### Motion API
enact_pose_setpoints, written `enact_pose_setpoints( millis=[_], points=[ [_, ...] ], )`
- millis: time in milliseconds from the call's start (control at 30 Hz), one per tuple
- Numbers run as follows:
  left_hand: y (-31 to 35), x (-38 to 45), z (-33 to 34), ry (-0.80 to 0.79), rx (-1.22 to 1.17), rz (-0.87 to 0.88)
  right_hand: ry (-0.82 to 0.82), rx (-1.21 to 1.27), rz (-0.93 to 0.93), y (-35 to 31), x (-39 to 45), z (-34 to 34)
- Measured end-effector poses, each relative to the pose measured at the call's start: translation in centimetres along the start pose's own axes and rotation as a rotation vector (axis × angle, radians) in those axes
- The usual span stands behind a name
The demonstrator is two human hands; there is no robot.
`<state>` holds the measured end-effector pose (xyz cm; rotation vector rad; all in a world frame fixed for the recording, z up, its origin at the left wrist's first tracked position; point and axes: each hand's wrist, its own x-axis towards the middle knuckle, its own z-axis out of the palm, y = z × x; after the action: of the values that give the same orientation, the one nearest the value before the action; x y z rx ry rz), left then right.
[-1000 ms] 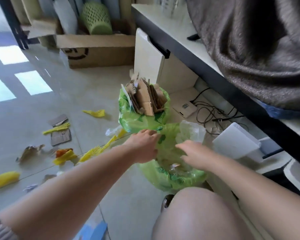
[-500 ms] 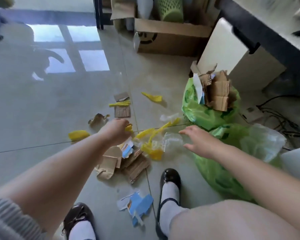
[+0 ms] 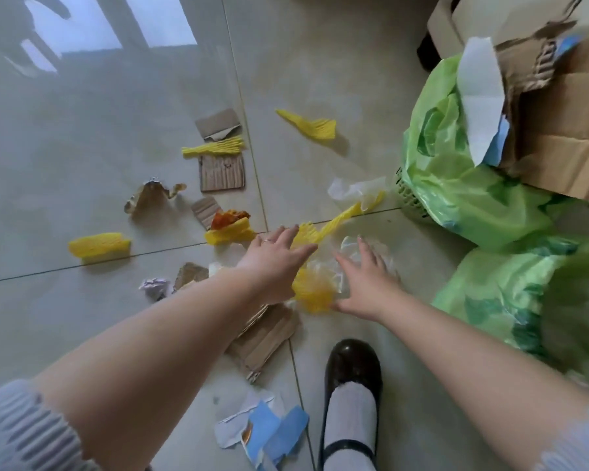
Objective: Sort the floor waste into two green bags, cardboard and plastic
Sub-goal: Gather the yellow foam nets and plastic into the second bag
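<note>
— While reaching down: left hand (image 3: 272, 256) and right hand (image 3: 368, 283), grips spread, empty, flanking clear plastic (image 3: 351, 263) on the floor.

— Why there? Near the plastic bag (image 3: 510, 294), right; cardboard bag (image 3: 456, 185) farther off.

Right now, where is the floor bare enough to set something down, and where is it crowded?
Bare tile spans the far left beyond the yellow foam block, and the strip between the yellow foam wedge and the cardboard bag. It is crowded around the left hand and right hand, over mixed scraps.
</note>
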<state>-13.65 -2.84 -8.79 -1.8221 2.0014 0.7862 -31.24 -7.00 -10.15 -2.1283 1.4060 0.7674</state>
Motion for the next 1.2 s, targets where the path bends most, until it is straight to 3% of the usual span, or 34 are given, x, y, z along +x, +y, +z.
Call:
enact_pose_setpoints(
  millis=[233,467,567,767,933,1067,1200],
  points=[
    [-0.5,3.9,1.8,-0.108,0.103,-0.005,0.099,-0.078,-0.087,-0.4,2.4,2.6],
    [-1.8,4.7,2.3,0.068,0.046,0.009,0.267,-0.153,-0.290,-1.4,2.9,3.4],
    [-2.0,4.8,2.1,0.082,0.001,0.017,0.167,-0.061,-0.344,-1.6,2.4,3.6],
    [-2.3,4.4,1.7,0.031,0.017,0.043,0.251,0.256,-0.104,0.8,1.1,2.3],
    [-2.3,5.0,1.4,0.052,0.032,0.028,0.485,0.474,0.085,3.4,0.9,-1.4],
    [-1.8,5.6,0.3,0.062,0.104,0.113,0.587,0.485,0.068,3.0,4.3,-5.0],
    [-1.1,6.4,-0.5,-0.033,0.213,0.204,0.455,0.229,-0.087,2.5,8.8,-7.2]
  ],
)
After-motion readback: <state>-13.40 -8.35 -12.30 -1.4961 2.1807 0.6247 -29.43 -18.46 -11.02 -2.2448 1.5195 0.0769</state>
